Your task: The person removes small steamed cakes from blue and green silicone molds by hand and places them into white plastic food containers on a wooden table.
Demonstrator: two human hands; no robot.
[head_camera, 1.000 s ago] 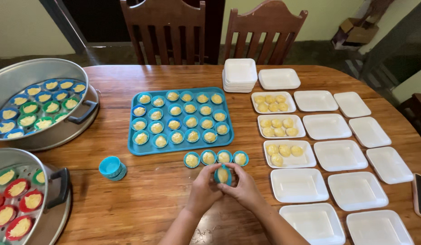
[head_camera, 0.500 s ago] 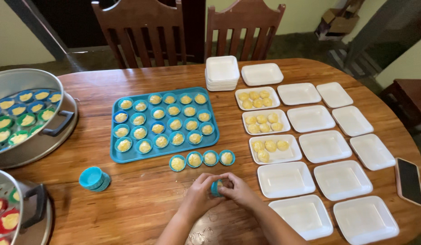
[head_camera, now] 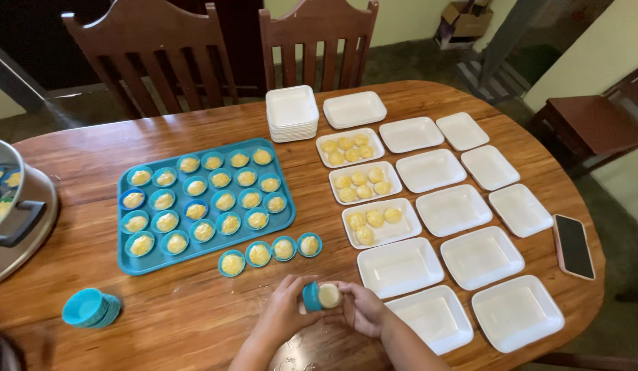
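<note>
Small yellow cake (head_camera: 329,295) in blue cup (head_camera: 311,296), pinched between left hand (head_camera: 286,310) and right hand (head_camera: 361,308), above wooden table (head_camera: 195,316)

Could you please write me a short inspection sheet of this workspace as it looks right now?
Surface: wooden table, oval.
Job's things: blue cup with yellow cake half out; blue tray of filled cups; four filled cups beside it; white trays, three holding cakes.
Clutter: cup stack, phone, steamer pot.
Hands: left hand on cup, right hand on cake.
Cables: nothing seen.
Surroundings: chairs, cardboard box.
</note>
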